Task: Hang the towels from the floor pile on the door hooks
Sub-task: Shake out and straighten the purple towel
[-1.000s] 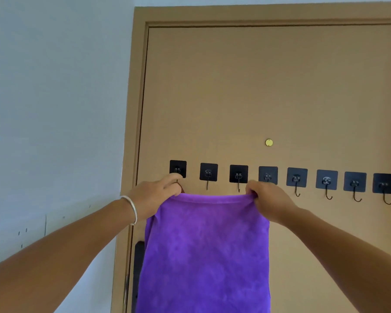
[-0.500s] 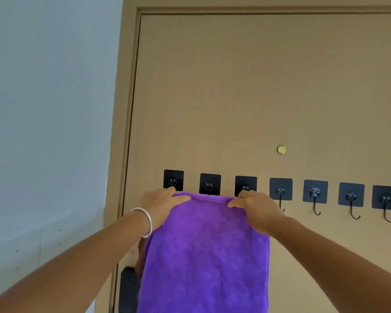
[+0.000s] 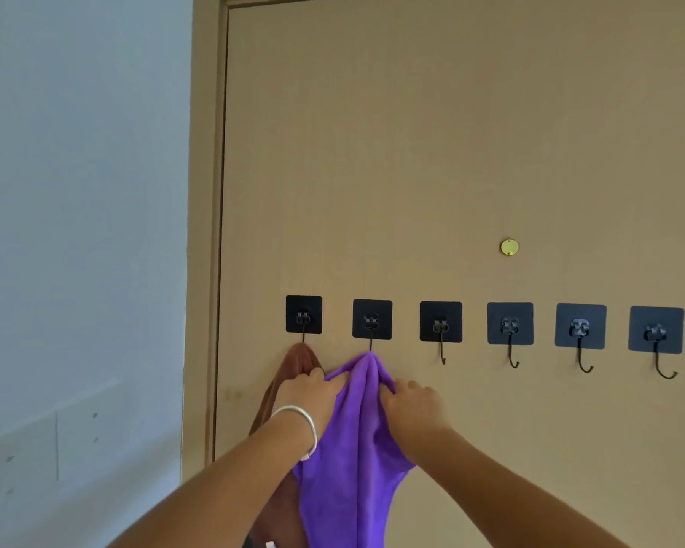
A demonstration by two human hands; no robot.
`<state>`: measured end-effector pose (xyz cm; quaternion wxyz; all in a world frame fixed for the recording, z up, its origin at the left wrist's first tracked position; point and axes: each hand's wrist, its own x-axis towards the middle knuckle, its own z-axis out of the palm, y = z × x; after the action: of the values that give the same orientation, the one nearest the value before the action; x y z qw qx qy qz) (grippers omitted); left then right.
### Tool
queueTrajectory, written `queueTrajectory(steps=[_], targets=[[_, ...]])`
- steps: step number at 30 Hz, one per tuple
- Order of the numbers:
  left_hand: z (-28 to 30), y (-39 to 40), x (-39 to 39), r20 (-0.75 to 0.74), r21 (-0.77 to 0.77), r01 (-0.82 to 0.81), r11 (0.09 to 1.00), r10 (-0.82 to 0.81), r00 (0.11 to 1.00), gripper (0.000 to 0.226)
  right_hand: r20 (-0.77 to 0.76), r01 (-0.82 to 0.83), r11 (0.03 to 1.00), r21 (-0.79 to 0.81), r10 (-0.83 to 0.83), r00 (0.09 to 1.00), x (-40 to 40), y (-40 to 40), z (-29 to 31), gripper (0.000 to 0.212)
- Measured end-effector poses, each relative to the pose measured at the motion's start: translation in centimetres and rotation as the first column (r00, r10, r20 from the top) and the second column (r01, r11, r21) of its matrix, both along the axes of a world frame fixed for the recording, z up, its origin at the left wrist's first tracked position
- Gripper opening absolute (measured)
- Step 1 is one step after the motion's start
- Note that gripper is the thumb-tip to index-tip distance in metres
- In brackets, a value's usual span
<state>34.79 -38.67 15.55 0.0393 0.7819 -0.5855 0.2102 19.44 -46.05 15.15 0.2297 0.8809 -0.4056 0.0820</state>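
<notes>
A purple towel [image 3: 352, 448] hangs from the second hook [image 3: 371, 320] of a row of black square hooks on the tan door [image 3: 451, 152]. Its top is bunched into a peak at that hook. My left hand [image 3: 307, 401], with a silver bangle on the wrist, grips the towel's left fold. My right hand [image 3: 414, 409] grips its right fold. A brown towel [image 3: 299, 359] hangs from the first hook [image 3: 303, 315], partly hidden behind my left hand and the purple towel. The floor pile is out of view.
Several bare hooks continue to the right, the nearest being the third hook [image 3: 441, 324]. A small brass disc [image 3: 509, 247] sits on the door above them. The door frame [image 3: 204, 231] and a pale wall [image 3: 76, 191] are at the left.
The towel's top edge, held stretched flat across the hooks before, is now gathered onto the second hook. Both hands have dropped to its sides. The brown towel has come into sight.
</notes>
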Motion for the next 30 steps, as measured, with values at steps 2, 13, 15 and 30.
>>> queueTrajectory(steps=[2, 13, 15, 30], targets=[[-1.4, -0.2, -1.0, -0.054, 0.0, -0.004, 1.0, 0.004, 0.999, 0.06, 0.043, -0.002, 0.997, 0.075, -0.001, 0.999, 0.6, 0.2, -1.3, 0.051], [-0.6, 1.7, -3.0, 0.12, 0.332, -0.056, 0.942, 0.017, 0.993, 0.045, -0.191, 0.02, 0.996, 0.085, -0.003, 0.982, -2.1, 1.2, -0.4, 0.04], [0.8, 2.1, -3.6, 0.202, 0.364, -0.078, 0.928, 0.003, 0.979, 0.043, -0.209, -0.014, 0.976, 0.215, 0.06, 0.976, -3.5, 1.2, 0.0, 0.035], [7.9, -3.6, -14.4, 0.244, -0.064, 0.279, 0.958, -0.256, 0.936, 0.072, 0.349, 0.184, 0.979, -0.089, -0.142, 0.926, -22.7, -2.8, 6.6, 0.05]])
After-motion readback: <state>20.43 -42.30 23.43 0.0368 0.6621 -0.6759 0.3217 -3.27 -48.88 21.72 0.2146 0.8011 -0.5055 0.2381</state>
